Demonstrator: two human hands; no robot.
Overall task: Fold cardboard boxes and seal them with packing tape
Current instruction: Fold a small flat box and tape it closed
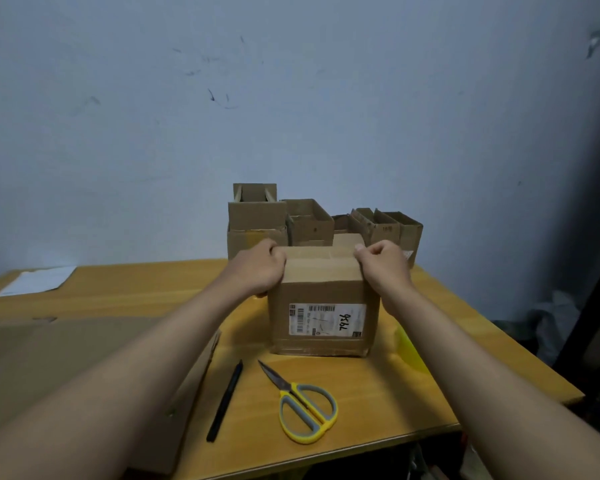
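a cardboard box stands near the middle of the wooden desk, its top flaps folded down and a white shipping label facing the person. the left hand clasps the box's top edge at 9 o'clock, its grip curled tight over the corner; the right hand does the same at 3 o'clock, fingers bent onto the flap. at 6 o'clock from the box lie yellow-handled scissors (blades closed, tips toward the box) and, just beside them at 9 o'clock, a black pen. a flat cardboard sheet covers the desk's left side. at 12 o'clock, more open boxes stand against the wall.
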